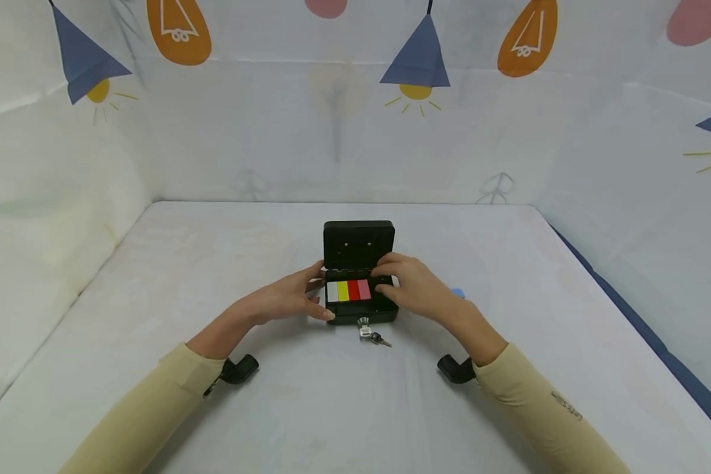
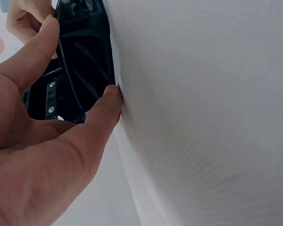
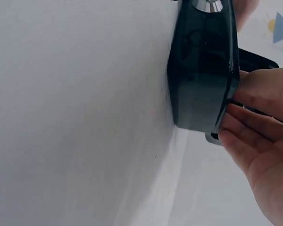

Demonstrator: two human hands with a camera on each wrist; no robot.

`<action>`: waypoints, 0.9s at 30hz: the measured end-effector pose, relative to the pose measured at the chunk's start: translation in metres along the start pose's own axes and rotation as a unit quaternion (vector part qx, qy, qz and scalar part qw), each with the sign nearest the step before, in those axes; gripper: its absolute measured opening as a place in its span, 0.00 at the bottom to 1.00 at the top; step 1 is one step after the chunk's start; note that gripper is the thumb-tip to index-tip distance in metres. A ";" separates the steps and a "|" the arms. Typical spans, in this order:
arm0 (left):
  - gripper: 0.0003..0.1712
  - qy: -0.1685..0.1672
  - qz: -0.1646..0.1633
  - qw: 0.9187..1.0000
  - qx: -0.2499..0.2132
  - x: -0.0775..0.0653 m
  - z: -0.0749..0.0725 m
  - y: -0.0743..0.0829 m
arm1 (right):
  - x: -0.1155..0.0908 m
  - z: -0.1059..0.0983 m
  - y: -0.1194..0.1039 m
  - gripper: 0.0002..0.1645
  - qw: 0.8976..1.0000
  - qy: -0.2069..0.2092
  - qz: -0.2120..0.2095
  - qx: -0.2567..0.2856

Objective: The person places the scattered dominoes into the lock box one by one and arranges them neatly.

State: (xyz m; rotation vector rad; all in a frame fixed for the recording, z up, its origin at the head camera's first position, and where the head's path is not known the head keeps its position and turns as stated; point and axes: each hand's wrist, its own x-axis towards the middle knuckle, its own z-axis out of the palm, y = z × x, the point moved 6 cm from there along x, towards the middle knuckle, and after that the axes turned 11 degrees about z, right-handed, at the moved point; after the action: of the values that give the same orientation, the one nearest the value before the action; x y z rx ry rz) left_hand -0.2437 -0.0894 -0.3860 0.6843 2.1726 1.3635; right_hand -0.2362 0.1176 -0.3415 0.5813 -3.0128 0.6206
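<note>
A small black cash box (image 1: 346, 318) stands on the table with its lid (image 1: 355, 240) raised at the back. Inside, toward the left, a row of coloured blocks (image 1: 348, 290) runs white, yellow, red, pink. My left hand (image 1: 284, 296) holds the left end of the box, its thumb at the front corner and its fingers toward the back. Over the right end reaches my right hand (image 1: 415, 283), fingertips inside the box beside the pink block. Nothing shows between its thumb and index finger. In the right wrist view, the box's end wall (image 3: 198, 101) hides those fingertips.
Keys (image 1: 379, 339) hang from the lock (image 1: 364, 324) at the box front and lie on the white table (image 1: 343, 408). A blue object (image 1: 458, 292) lies partly hidden behind my right wrist. A patterned white cloth wall (image 1: 332, 131) stands beyond the table's back edge.
</note>
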 end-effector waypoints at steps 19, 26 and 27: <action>0.69 0.001 -0.007 1.000 0.014 -0.002 -0.001 0.000 | -0.011 -0.023 0.036 0.16 0.999 0.029 0.045 0.002; 0.69 0.000 -0.010 1.000 0.008 -0.001 -0.002 -0.002 | -0.019 -0.029 0.054 0.16 0.997 0.016 0.068 -0.018; 0.69 0.001 -0.010 1.000 0.007 -0.001 -0.002 -0.002 | -0.020 -0.030 0.057 0.16 0.997 0.015 0.073 -0.020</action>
State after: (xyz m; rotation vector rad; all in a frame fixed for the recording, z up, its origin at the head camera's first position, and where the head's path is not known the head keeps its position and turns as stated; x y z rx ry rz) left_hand -0.2448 -0.0923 -0.3873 0.6664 2.1860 1.3405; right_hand -0.2397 0.1846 -0.3369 0.3495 -3.0518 0.5679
